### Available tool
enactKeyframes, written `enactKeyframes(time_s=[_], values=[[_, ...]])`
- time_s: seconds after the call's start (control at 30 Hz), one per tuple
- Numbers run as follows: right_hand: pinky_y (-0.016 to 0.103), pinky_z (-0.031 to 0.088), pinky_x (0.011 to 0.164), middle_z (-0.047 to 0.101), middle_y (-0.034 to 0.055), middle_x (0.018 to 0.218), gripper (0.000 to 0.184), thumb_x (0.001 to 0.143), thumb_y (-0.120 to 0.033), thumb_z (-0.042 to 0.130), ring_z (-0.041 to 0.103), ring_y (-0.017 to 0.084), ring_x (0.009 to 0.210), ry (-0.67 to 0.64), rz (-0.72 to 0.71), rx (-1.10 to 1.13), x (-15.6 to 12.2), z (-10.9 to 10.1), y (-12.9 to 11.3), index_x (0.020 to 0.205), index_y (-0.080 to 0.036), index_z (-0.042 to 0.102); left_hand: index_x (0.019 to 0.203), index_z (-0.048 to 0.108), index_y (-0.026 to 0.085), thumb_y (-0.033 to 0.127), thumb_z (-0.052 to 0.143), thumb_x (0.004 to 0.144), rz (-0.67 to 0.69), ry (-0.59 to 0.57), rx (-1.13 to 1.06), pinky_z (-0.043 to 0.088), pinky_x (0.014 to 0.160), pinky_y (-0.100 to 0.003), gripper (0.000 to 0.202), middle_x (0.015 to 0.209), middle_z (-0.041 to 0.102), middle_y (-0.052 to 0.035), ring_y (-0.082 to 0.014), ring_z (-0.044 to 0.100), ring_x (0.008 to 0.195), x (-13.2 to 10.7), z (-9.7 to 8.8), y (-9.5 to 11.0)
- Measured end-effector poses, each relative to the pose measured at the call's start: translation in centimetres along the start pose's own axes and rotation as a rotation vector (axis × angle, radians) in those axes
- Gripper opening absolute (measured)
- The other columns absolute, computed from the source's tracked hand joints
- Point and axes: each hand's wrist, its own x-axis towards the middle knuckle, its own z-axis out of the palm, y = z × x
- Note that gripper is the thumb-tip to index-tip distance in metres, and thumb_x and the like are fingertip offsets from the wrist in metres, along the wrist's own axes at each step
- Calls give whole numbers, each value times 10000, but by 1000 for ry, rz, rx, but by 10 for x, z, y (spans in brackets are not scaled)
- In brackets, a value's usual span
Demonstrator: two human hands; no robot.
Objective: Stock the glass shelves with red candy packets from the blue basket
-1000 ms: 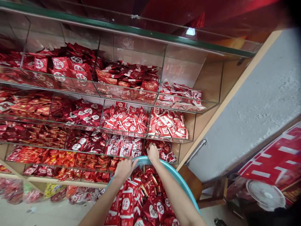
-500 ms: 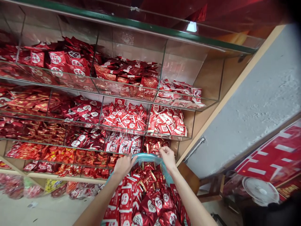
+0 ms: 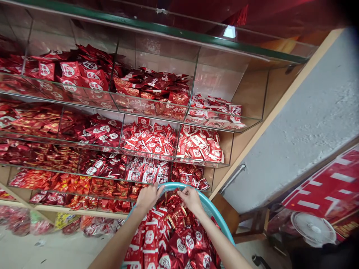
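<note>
A turquoise plastic basket (image 3: 221, 216) stands in front of me, heaped with red foil candy packets. My left hand (image 3: 148, 197) is closed on the far left part of its rim. My right hand (image 3: 191, 200) is inside the far side of the basket, over the heap, with thumb and fingers pinched at a shiny red candy packet (image 3: 174, 197). Larger dark red packets with white ovals (image 3: 190, 241) and long red-and-white packets (image 3: 150, 237) fill the nearer part of the basket.
Glass-fronted shelves (image 3: 151, 116) hold red packets sorted by compartment. A wooden side panel (image 3: 276, 108) borders them on the right, beside a grey wall (image 3: 308, 112). Bagged goods (image 3: 97, 225) sit below the shelves. At the lower right are a wooden stool (image 3: 227, 213) and a white fan (image 3: 313, 228).
My right hand has moved down and left from the lower right shelf compartment into the basket with a red candy packet. My left hand stays on the rim.
</note>
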Motion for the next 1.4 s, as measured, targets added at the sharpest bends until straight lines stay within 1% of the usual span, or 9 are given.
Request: enactKeyframes(time_s=[0.07,0.13,0.23,0.37,0.53,0.73,1.0,1.2,1.4], values=[[223,332,442,509,-28,450,325,710,-478,496,505,126,435,136,-141,-242,8,-8,-4,548,-201,443,1171,454,122,473,124,867,-20,9,10,416,704,-306,570,910,604,-170,-220,578,841,0,-1,1],[223,322,487,528,-22,495,315,744,-460,459,506,127,494,226,-203,-395,21,-16,-9,565,-202,477,1170,457,128,474,120,867,-34,17,20,418,699,-300,570,892,610,-161,-214,582,829,0,-3,1],[215,319,523,581,-10,593,209,762,-359,452,541,130,581,216,-126,-505,44,-21,-15,645,-204,530,1165,462,131,469,118,868,-36,26,21,419,689,-297,567,882,613,-159,-215,584,825,-1,-5,2],[217,337,561,634,30,746,87,706,-260,520,587,152,715,161,18,-563,71,-9,-18,747,-199,566,1146,481,137,462,120,870,-32,26,18,421,687,-298,558,882,615,-157,-219,588,831,-2,-5,2],[245,360,557,643,86,765,126,614,-282,619,602,188,710,116,97,-564,90,13,-14,675,-177,586,1117,493,141,494,112,860,-54,30,5,424,686,-300,580,857,621,-144,-219,596,817,2,0,0],[240,345,483,598,37,533,288,572,-432,644,568,157,531,49,123,-487,100,18,5,471,-180,546,1130,480,135,498,125,860,-42,23,13,422,706,-305,576,876,620,-149,-214,598,820,2,1,-1],[204,342,469,607,1,554,206,553,-354,675,547,115,511,-7,150,-387,103,21,19,591,-164,603,1100,494,121,517,78,850,-35,47,15,433,669,-309,626,836,623,-144,-229,601,791,1,4,-1],[185,342,472,622,-3,598,170,620,-340,626,551,104,544,-26,170,-327,96,19,20,632,-172,603,1084,502,129,530,67,843,-37,35,-11,429,677,-316,639,856,622,-146,-237,599,808,1,6,-2],[195,329,427,557,-11,459,245,578,-379,660,505,100,443,-109,191,-233,95,18,18,555,-153,567,1127,482,137,515,83,853,-46,-6,-18,421,708,-305,615,910,619,-152,-220,595,834,0,4,-1]])
